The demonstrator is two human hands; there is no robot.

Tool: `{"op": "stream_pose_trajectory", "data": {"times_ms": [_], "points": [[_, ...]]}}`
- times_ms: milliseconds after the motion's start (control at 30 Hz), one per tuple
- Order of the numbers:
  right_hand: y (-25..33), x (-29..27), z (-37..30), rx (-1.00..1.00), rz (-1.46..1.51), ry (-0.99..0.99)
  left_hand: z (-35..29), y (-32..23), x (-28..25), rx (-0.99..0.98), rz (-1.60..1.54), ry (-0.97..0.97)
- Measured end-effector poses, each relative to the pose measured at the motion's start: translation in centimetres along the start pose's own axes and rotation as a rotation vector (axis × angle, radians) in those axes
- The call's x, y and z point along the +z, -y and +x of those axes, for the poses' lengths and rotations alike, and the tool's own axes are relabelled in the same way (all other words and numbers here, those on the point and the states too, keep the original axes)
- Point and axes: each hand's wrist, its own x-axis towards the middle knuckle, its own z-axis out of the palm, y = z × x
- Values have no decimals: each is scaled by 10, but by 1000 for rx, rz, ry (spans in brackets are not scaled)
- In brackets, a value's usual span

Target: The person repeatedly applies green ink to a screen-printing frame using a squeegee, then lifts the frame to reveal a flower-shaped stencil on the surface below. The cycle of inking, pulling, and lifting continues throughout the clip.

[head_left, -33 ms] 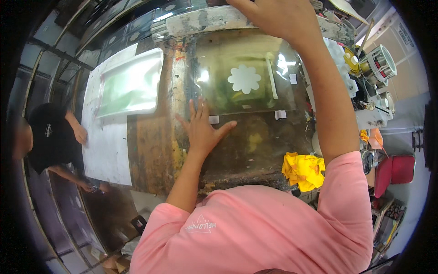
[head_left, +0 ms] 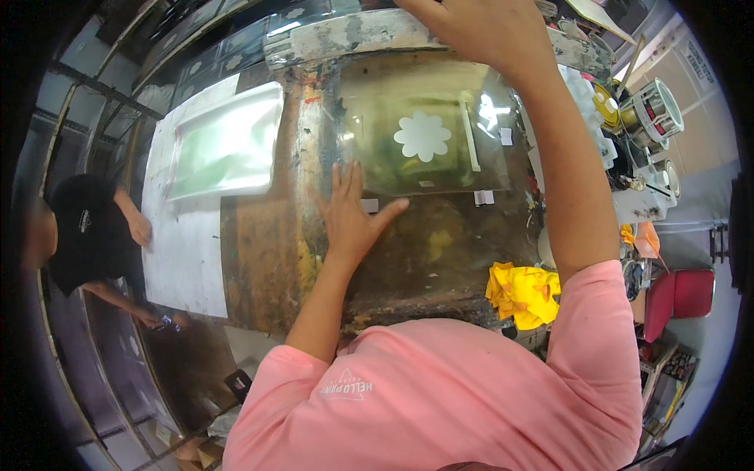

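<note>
A see-through plastic sheet point(head_left: 377, 102) lies on the stained work table, with a white flower shape point(head_left: 422, 136) near its middle. I cannot tell if the flower is on the sheet or under it. My left hand point(head_left: 352, 216) rests at the sheet's near left corner, fingers spread, holding nothing. Beside its thumb sits a small white tab point(head_left: 369, 206); a second tab point(head_left: 484, 198) lies along the near edge. My right hand point(head_left: 495, 31) reaches over a paint-stained bar point(head_left: 353, 35) at the far side; its thumb points left, the other fingers are cut off by the picture's edge.
Left lies a stack of clear sheets point(head_left: 224, 145) on white paper point(head_left: 184, 259). A co-worker in black point(head_left: 86, 228) stands at the far left. A crumpled yellow cloth point(head_left: 522, 294) is at the near right edge. Tins point(head_left: 652, 110) and bottles crowd the right; a red chair point(head_left: 679, 302) stands beyond.
The fingers of my left hand have shifted slightly at the sheet's corner. The whole view has moved a touch; my right hand stays over the bar.
</note>
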Motion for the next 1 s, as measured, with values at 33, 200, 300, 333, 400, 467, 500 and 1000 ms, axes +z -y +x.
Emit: {"op": "stream_pose_trajectory", "data": {"times_ms": [33,200,300,333,400,467,500,1000], "points": [[0,0,3,-2,-7,12,13,-1,-2,3,-71,-37],[-1,-6,9,18,-9,85,62,7,-23,32,-295,-280],[3,-6,0,15,-41,84,46,37,-47,-81,-320,-347],[4,-5,-1,3,-43,31,38,53,-55,-153,-266,-333],[6,-3,-5,40,-18,69,15,88,-71,-222,-266,-412],[5,-3,-6,57,-25,108,-3,132,-90,-306,-229,-482],[5,-1,-7,33,-26,80,-14,157,-101,-306,-207,-504],[2,-1,-11,0,-103,82,-37,221,-116,-362,313,-615]]}}
